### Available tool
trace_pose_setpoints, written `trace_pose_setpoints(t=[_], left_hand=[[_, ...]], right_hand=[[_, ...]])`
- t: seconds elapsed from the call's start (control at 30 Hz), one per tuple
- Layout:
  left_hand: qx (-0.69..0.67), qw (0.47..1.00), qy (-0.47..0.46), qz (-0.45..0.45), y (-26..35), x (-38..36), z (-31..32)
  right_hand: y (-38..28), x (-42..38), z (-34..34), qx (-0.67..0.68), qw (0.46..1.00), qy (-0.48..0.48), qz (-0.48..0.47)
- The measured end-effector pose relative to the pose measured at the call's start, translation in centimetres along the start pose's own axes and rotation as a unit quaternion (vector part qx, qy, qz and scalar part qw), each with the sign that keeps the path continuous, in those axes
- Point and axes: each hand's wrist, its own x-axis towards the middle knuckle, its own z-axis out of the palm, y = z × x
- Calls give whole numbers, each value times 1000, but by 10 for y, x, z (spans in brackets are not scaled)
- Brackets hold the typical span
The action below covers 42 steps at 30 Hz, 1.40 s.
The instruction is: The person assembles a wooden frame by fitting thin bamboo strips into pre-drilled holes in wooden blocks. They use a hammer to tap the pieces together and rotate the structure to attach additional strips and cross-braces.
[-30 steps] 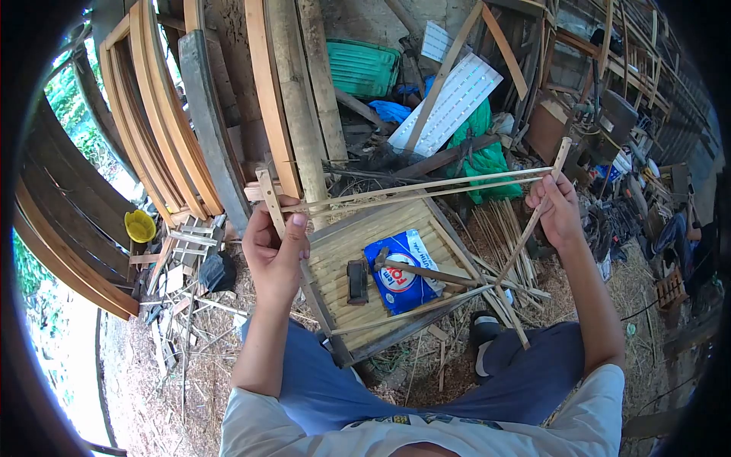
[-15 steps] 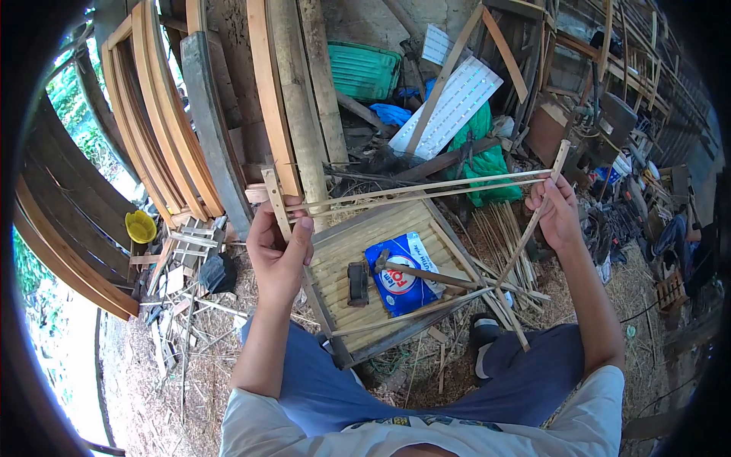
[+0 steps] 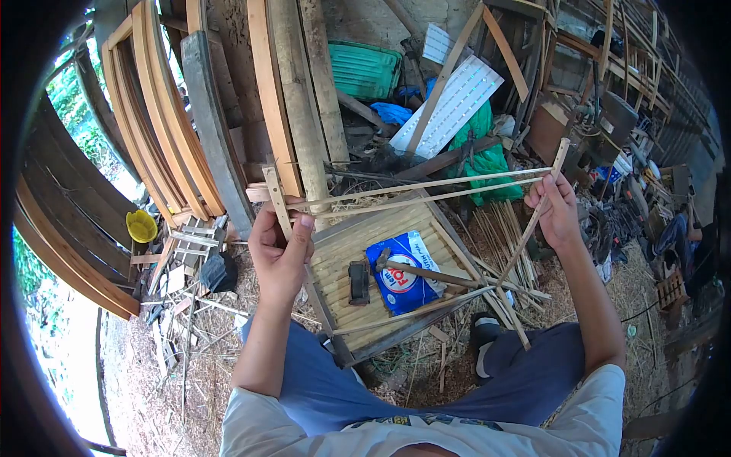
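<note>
A light wooden frame spans the space between my hands: two thin sticks (image 3: 434, 185) run from a short drilled strip (image 3: 273, 188) on the left to a longer strip (image 3: 561, 155) on the right. My left hand (image 3: 276, 255) is closed around the short strip, thumb near the stick ends. At the other end, my right hand (image 3: 560, 213) pinches the longer strip where the sticks meet it. Below them, a hammer (image 3: 430, 272) lies across a blue packet (image 3: 400, 286), beside a dark block (image 3: 359, 282). All three rest on a slatted bamboo panel (image 3: 331, 255) with a wooden rim.
Loose thin strips (image 3: 506, 247) lie right of the panel, some crossing its corner. Curved timbers (image 3: 164, 114) and posts stand at the left. A green crate (image 3: 364, 70), a white perforated sheet (image 3: 457, 107) and a yellow bowl (image 3: 141, 226) sit farther off. Shavings cover the ground.
The two thin sticks show a slightly wider gap between them. Both hands keep their hold and have barely moved.
</note>
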Motion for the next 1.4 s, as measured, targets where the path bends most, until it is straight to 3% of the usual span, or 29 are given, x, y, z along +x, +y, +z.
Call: trace_pose_setpoints(t=[0.37,0.83,1.0,1.17,1.3,1.4], left_hand=[[16,1000,19,19,-1,0,5],[51,998,43,11,-2,-3,5],[50,997,28,45,-7,-3,4],[127,978,60,151,-15,-1,6],[136,978,63,148,-13,-3,10],[135,979,46,148,-10,-1,11]], right_hand=[[1,-1,-9,39,998,-48,-4],[6,-1,-10,39,998,-42,-4],[0,-2,0,-31,999,-22,-2],[-3,-4,5,-118,993,11,-6],[8,-4,10,-257,949,36,-177],[-3,-11,29,-505,767,125,-376]])
